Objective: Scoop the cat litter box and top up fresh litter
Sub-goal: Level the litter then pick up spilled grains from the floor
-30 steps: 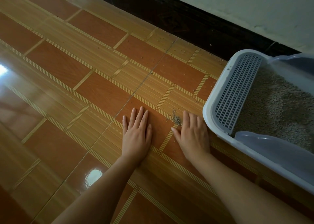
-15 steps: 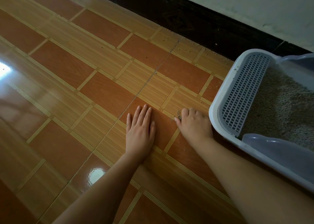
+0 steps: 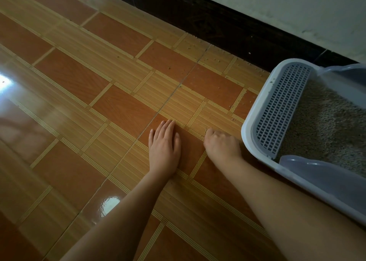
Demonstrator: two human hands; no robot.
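A white litter box (image 3: pixel 248 137) stands on the tiled floor at the right, with a grey slotted step (image 3: pixel 281 110) at its near end and grey-brown litter (image 3: pixel 328 126) inside. My left hand (image 3: pixel 164 148) lies flat on the floor, fingers straight and together. My right hand (image 3: pixel 221 144) sits just left of the box's rim, fingers curled under over the spot where a small pile of spilled litter lay. The pile is hidden beneath them; a few grains (image 3: pixel 206 130) show at the fingertip.
Loose litter grains (image 3: pixel 215 58) are scattered on the tiles near the dark skirting board (image 3: pixel 217 23) below the pale wall. A translucent grey rim piece (image 3: pixel 316 173) edges the box's near side. Glossy tiled floor (image 3: pixel 79 102) stretches to the left.
My right hand's fingers have curled in over the small litter pile, which no longer shows. My left hand stays flat on the floor. The view has shifted slightly.
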